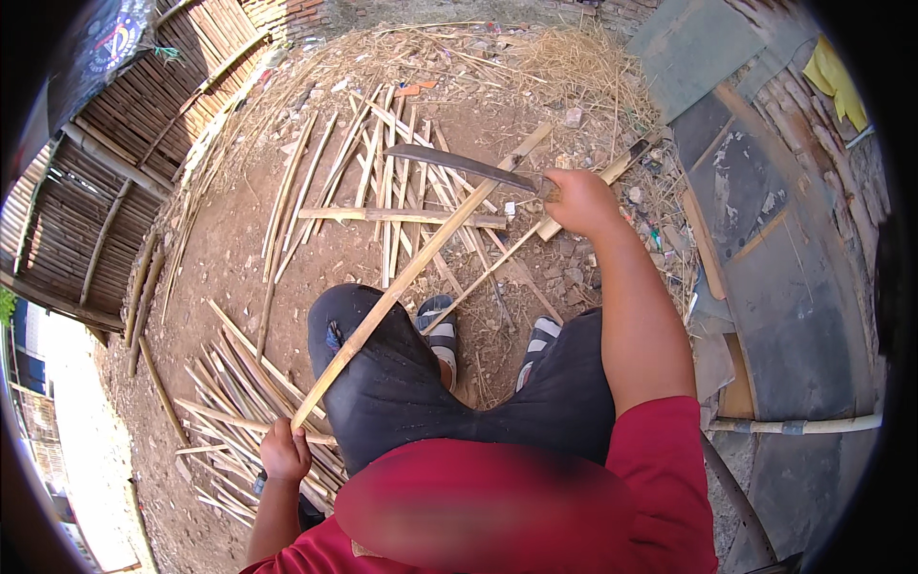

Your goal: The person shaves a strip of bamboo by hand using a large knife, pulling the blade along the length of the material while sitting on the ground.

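Observation:
My left hand [286, 452] is closed round the lower end of a long, pale bamboo strip [394, 297]. The strip slants up and to the right, passing over my left thigh, with its far end beyond my feet. A machete [448, 159] with a dark, slightly curved blade is in my right hand [581, 203], whose fingers wrap its handle. Its blade points left and crosses the strip near the far end; whether the two touch I cannot tell. Under them on the dirt lie several loose bamboo strips [360, 214], some crossed over each other.
A heap of split bamboo [239, 407] lies beside my left leg. Sandals [441, 330] are on my feet. A bamboo wall [115, 215] rises at the left, dark boards [741, 182] lean at the right, and dry straw [583, 77] covers the far ground.

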`<state>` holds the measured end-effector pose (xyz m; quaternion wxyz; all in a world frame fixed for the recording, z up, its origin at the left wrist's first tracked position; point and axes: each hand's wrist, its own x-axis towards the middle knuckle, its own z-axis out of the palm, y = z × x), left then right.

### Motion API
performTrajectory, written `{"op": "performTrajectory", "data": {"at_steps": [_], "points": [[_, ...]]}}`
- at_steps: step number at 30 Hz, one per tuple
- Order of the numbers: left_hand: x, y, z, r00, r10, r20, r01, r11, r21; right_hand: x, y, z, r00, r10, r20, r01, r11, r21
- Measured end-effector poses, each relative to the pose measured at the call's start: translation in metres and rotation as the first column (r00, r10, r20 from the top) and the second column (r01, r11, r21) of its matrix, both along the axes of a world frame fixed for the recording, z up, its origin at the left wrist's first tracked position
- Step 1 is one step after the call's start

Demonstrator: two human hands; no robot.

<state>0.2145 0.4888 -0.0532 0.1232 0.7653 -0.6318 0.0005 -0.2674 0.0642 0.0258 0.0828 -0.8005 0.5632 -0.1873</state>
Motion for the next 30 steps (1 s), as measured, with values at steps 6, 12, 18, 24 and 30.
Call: {"op": "performTrajectory", "data": {"at_steps": [6, 12, 18, 24, 30], "points": [[-0.002, 0.002, 0.004, 0.993, 0.048, -0.104, -0.039, 0.996, 0.084, 0.019, -0.002, 0.006, 0.996, 0.084, 0.007, -0.085, 0.992, 0.097], [-0.015, -0.018, 0.031, 0.994, -0.001, -0.108, 0.009, 0.997, 0.077, 0.005, -0.002, -0.009, 0.998, 0.005, 0.062, -0.004, 1.0, -0.018], [-0.03, -0.019, 0.037, 0.901, -0.027, -0.433, 0.084, 0.99, 0.113, 0.071, 0.047, 0.03, 0.878, 0.478, 0.0, -0.476, 0.876, 0.073], [-0.041, -0.026, 0.027, 0.885, 0.012, -0.465, 0.077, 0.982, 0.172, 0.054, 0.025, 0.012, 0.962, 0.237, 0.135, -0.251, 0.963, 0.102], [-0.044, -0.026, 0.036, 0.881, 0.03, -0.472, 0.087, 0.971, 0.224, 0.094, 0.055, 0.021, 0.869, 0.494, -0.034, -0.469, 0.843, 0.263]]}}
